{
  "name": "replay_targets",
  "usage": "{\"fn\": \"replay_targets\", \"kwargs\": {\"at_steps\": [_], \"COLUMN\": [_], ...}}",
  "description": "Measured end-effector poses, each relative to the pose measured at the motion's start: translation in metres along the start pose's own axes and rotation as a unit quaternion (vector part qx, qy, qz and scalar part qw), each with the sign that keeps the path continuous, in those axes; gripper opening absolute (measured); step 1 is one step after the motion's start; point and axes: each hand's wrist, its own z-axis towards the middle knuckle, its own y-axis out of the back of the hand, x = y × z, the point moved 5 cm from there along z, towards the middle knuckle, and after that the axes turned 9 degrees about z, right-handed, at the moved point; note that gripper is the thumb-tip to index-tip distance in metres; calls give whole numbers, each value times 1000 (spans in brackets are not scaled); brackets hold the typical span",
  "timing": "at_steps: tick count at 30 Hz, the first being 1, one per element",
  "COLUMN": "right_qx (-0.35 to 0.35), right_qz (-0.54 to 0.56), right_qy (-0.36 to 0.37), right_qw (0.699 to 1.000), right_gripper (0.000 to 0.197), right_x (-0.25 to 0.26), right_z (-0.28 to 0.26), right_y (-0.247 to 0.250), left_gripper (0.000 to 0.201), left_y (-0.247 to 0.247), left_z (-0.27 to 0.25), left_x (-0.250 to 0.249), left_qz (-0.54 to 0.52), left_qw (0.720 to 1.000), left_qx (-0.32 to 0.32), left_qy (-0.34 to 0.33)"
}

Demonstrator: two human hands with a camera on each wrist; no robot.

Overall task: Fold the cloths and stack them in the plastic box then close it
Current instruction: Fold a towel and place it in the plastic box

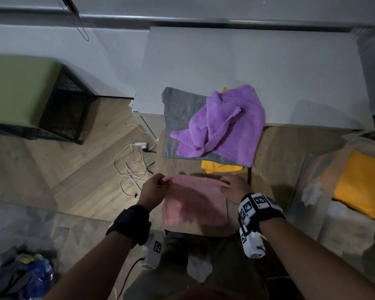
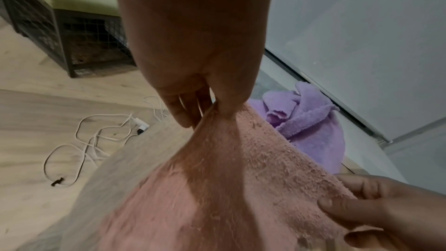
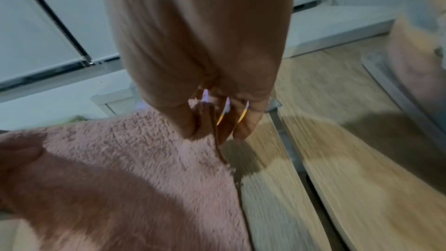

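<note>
A pink cloth (image 1: 194,200) hangs just above the near end of the small wooden table (image 1: 275,152). My left hand (image 1: 154,189) pinches its far left corner, thumb against fingers (image 2: 212,106). My right hand (image 1: 234,187) pinches the far right corner (image 3: 202,121). Further back lie a crumpled purple cloth (image 1: 221,124) on a flat grey cloth (image 1: 178,118), with a yellow cloth (image 1: 221,166) under them. At the right stands a clear plastic box (image 1: 307,169), holding a folded yellow cloth (image 1: 362,185) and a white one (image 1: 346,226).
A white table (image 1: 247,66) stands behind the wooden one. White cables (image 1: 130,163) with a plug lie on the wooden floor to the left. A black wire crate with a green top (image 1: 30,94) is at far left. A blue bag (image 1: 35,276) lies bottom left.
</note>
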Motion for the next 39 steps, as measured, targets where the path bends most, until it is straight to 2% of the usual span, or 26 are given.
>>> {"fn": "replay_targets", "kwargs": {"at_steps": [3,7,13,16,18,20,22,24,27,30,33,36,39], "right_qx": [-50,-109,-57,-23,7,55,124,149,110,85,110,123,119], "right_qz": [33,43,63,68,57,26,-13,-28,15,53,43,24,22], "right_qy": [-1,29,29,32,10,-14,-29,-50,-61,-56,-66,-72,-77], "right_qw": [998,993,996,997,998,998,992,987,992,993,991,990,990], "right_gripper": [11,18,17,21,20,13,25,35,33,45,54,50,47], "right_x": [-7,-13,-22,-29,-36,-43,-51,-56,-54,-49,-47,-43,-45], "right_z": [-2,-3,-8,-14,-19,-26,-31,-35,-34,-30,-27,-25,-28], "right_y": [-3,1,0,-7,-13,-20,-31,-35,-34,-36,-45,-51,-54], "left_gripper": [4,16,13,15,13,20,27,31,60,63,63,64,62], "left_y": [-5,-9,-13,-21,-30,-41,-50,-51,-52,-60,-66,-69,-71], "left_z": [6,13,16,11,8,2,-3,-4,-2,3,7,7,9], "left_x": [-6,-13,-7,8,23,30,32,30,26,26,28,27,28], "left_qz": [-16,-28,46,85,119,173,222,219,128,100,138,181,169], "left_qw": [999,997,993,990,988,976,960,963,983,984,974,966,973], "left_qx": [-31,-50,-30,8,50,116,166,157,115,103,117,128,116], "left_qy": [-8,-57,-107,-116,-89,-60,-33,14,71,103,136,130,103]}}
